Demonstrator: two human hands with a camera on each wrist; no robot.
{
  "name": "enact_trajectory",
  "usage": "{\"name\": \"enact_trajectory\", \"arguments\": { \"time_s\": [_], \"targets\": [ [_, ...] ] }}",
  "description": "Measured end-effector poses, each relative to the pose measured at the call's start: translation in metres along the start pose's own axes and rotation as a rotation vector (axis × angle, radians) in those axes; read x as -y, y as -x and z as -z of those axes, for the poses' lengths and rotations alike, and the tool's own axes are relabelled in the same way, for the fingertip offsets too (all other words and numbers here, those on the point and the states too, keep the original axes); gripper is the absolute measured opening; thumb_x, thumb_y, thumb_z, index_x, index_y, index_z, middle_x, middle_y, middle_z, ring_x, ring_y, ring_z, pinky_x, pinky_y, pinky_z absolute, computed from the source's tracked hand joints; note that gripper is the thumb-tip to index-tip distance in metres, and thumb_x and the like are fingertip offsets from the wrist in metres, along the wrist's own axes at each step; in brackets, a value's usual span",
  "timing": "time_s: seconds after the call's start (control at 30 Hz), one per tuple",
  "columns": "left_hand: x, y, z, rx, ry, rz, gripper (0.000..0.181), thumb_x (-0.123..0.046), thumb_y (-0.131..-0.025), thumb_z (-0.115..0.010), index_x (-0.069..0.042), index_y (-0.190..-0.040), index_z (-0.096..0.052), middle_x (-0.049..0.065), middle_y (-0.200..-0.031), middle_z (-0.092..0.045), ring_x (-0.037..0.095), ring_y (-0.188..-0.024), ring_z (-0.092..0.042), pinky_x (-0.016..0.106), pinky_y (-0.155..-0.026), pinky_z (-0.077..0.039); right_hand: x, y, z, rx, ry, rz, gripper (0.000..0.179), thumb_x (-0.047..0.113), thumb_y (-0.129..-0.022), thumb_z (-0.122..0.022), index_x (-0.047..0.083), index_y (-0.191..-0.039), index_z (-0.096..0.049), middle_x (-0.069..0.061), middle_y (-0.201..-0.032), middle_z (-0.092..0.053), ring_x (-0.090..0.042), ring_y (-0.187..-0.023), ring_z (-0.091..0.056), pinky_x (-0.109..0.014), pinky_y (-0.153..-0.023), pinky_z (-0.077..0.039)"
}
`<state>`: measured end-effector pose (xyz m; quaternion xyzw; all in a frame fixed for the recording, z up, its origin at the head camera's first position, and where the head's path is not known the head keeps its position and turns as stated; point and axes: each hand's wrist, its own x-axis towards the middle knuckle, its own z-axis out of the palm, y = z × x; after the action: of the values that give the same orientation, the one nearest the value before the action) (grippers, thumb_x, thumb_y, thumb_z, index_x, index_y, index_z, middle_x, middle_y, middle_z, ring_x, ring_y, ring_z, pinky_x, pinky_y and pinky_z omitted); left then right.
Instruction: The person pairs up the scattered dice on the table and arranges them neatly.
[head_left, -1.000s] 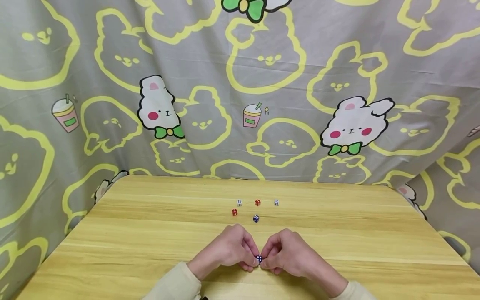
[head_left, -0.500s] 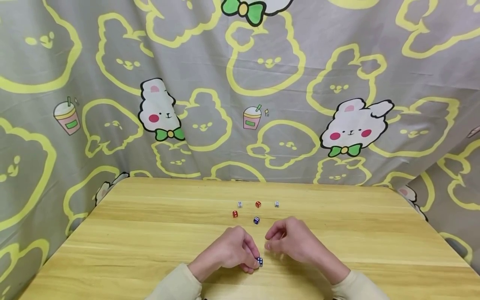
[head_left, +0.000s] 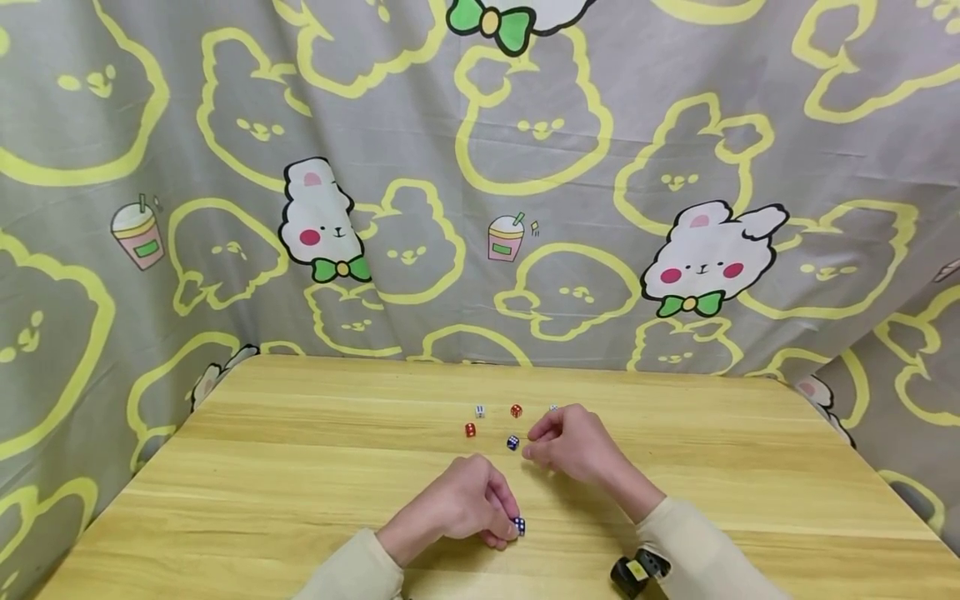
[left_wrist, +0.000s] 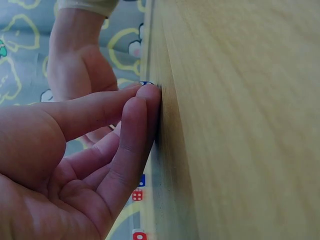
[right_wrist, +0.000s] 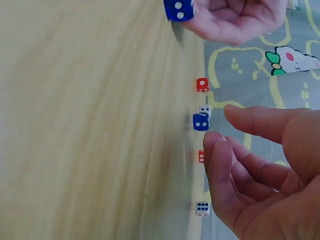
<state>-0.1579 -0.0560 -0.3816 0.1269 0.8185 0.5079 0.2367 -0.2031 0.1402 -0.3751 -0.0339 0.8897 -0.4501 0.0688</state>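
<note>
My left hand [head_left: 471, 502] pinches a blue die [head_left: 520, 527] with white dots, low over the near middle of the table. In the right wrist view this die [right_wrist: 179, 9] shows at the top, held at the fingertips. Farther forward, my right hand [head_left: 576, 447] holds nothing, its thumb and fingers apart. Just left of its fingertips sits a second blue die [head_left: 513, 443], which the right wrist view shows as a blue cube [right_wrist: 201, 121] in front of the fingers. The right hand partly covers a white die [head_left: 553, 408].
Behind the second blue die lie a red die [head_left: 470, 430], a white die [head_left: 480, 411] and another red die [head_left: 516, 411]. The wooden table [head_left: 337, 417] ends at a grey patterned curtain [head_left: 420, 317]. A black device [head_left: 637, 573] sits at the right wrist.
My right hand has let go of the near blue die and moved forward to beside the second blue die. The left hand keeps the first die in almost the same spot.
</note>
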Motion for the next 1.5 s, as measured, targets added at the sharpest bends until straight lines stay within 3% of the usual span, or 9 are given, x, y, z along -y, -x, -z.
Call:
{"name": "enact_trajectory", "arguments": {
  "time_s": [0.6,0.93,1.5],
  "targets": [
    [-0.002,-0.003,-0.001,0.009,-0.019,-0.011,0.018,0.010,-0.080,-0.084,-0.004,-0.078,-0.073,0.008,-0.067,-0.073,0.015,-0.055,-0.070,0.030,-0.058,-0.062,-0.001,-0.020,-0.001,-0.011,0.085,-0.055,0.023,0.014,-0.081,-0.092,0.006,-0.094,-0.075,-0.006,-0.080,-0.072,-0.016,-0.068,-0.067,-0.026,-0.062,-0.053],
    [0.001,0.001,0.002,-0.001,-0.014,-0.002,0.018,0.011,-0.080,-0.084,-0.004,-0.078,-0.073,0.008,-0.066,-0.073,0.015,-0.055,-0.071,0.029,-0.056,-0.062,-0.001,-0.026,-0.012,0.030,0.084,-0.014,0.017,0.011,-0.082,-0.091,0.007,-0.089,-0.076,-0.004,-0.077,-0.073,-0.014,-0.065,-0.068,-0.025,-0.059,-0.052],
    [-0.001,-0.002,0.003,0.017,-0.028,0.000,0.018,0.010,-0.081,-0.084,-0.004,-0.078,-0.073,0.008,-0.067,-0.074,0.016,-0.056,-0.071,0.030,-0.057,-0.062,0.004,-0.029,-0.014,0.029,0.130,-0.026,0.012,0.009,-0.084,-0.089,0.008,-0.085,-0.077,-0.004,-0.075,-0.072,-0.015,-0.063,-0.065,-0.024,-0.056,-0.050]
  ]
}}
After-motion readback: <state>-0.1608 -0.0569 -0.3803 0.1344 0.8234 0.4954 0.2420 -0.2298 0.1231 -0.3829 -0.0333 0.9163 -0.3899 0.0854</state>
